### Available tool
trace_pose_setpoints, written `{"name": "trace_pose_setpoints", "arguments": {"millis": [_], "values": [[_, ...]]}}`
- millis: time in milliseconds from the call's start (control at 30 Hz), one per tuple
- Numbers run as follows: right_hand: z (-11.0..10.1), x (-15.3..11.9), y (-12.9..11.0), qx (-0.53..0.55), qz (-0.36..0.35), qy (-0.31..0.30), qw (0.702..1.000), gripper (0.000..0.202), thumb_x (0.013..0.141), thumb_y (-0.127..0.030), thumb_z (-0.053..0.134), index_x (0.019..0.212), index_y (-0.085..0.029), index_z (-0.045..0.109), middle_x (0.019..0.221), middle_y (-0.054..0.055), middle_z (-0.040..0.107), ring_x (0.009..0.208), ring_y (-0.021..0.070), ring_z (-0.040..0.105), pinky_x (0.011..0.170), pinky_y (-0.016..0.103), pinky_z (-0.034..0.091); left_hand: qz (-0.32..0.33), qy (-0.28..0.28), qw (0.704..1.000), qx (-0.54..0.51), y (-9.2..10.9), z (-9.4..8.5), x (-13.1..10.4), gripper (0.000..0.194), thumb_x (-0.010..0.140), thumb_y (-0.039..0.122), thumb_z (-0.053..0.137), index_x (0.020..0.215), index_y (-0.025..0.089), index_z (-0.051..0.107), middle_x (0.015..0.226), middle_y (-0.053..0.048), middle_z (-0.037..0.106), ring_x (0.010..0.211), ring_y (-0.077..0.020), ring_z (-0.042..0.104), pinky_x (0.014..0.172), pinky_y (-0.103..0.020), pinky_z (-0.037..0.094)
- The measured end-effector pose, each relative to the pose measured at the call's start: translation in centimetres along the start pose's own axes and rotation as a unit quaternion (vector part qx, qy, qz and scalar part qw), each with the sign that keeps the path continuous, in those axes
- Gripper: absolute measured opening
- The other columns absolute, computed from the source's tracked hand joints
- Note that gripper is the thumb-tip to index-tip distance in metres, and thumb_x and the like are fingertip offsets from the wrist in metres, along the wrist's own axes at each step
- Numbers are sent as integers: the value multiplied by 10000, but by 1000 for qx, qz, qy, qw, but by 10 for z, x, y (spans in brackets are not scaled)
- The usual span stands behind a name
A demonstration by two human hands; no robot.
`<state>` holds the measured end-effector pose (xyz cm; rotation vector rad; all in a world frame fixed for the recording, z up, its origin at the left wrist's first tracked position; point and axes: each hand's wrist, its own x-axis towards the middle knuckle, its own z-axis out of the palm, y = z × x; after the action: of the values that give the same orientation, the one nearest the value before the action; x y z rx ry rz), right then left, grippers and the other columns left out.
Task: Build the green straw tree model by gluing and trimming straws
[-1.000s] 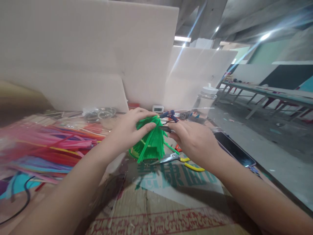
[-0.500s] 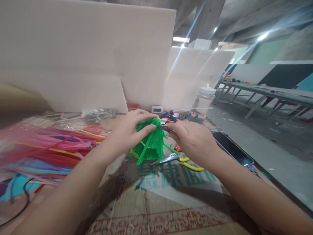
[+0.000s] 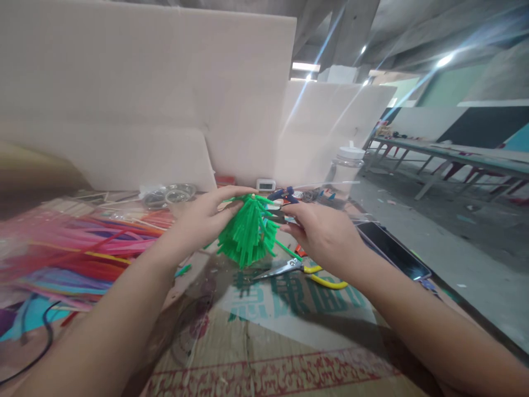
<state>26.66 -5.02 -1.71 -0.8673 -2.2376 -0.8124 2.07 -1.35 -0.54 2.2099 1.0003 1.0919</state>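
A cone-shaped bundle of green fuzzy stems (image 3: 248, 234) stands upright over the board in the middle. My left hand (image 3: 206, 218) is closed round its upper left side, fingers behind the top. To the right, my right hand (image 3: 318, 226) is pinched on a small dark tool (image 3: 276, 213), whose tip lies close to the stems; the tool is mostly hidden by the fingers. Just below the hands lie scissors (image 3: 291, 266) with yellow handles, their blades pointing left. One green stem (image 3: 288, 251) runs from the bundle toward the scissors.
Colourful fuzzy stems (image 3: 103, 242) are heaped at the left. Behind are a small white clock (image 3: 265, 185), a blue-handled tool (image 3: 283, 194), a clear bottle (image 3: 346, 171) and white panels (image 3: 144, 82). A phone (image 3: 394, 251) lies at the right edge.
The green bundle has turned and tilted more upright, its stems spread wider. My left thumb has drawn back left from its front. The dark tool has moved slightly away from the stems.
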Motion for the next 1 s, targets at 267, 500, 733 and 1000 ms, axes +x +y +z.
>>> {"name": "trace_pose_setpoints", "arguments": {"millis": [267, 500, 733, 1000], "values": [[4, 0, -3, 16, -6, 3, 1000, 270, 1036, -328, 403, 1001, -146, 599, 784, 54, 681, 724, 173, 613, 618, 292, 378, -4, -20, 1000, -14, 7, 1, -1, 346, 948, 391, 536, 1224, 223, 660, 1252, -51, 689, 1172, -240, 618, 995, -376, 502], [8, -2, 1, 2, -40, 13, 999, 252, 1030, -314, 427, 1032, -136, 605, 813, 58, 697, 716, 175, 602, 634, 301, 386, 38, -29, 998, 36, 8, 0, -2, 326, 963, 341, 519, 1232, 220, 658, 1263, -44, 683, 1154, -209, 621, 1016, -345, 470], [9, -3, 1, -3, -38, 4, 999, 244, 1023, -318, 444, 1020, -142, 613, 821, 60, 704, 691, 172, 588, 631, 307, 373, 45, -24, 998, 45, 10, 2, -1, 327, 949, 294, 519, 1238, 237, 662, 1265, -44, 684, 1137, -221, 632, 1011, -373, 477], [8, -2, 1, 0, -29, 4, 1000, 240, 1027, -304, 429, 998, -157, 616, 769, 40, 685, 694, 165, 592, 618, 297, 357, 53, -21, 997, 50, 10, 3, -1, 345, 944, 270, 511, 1259, 252, 652, 1275, -37, 679, 1141, -217, 631, 1016, -374, 476]]}}
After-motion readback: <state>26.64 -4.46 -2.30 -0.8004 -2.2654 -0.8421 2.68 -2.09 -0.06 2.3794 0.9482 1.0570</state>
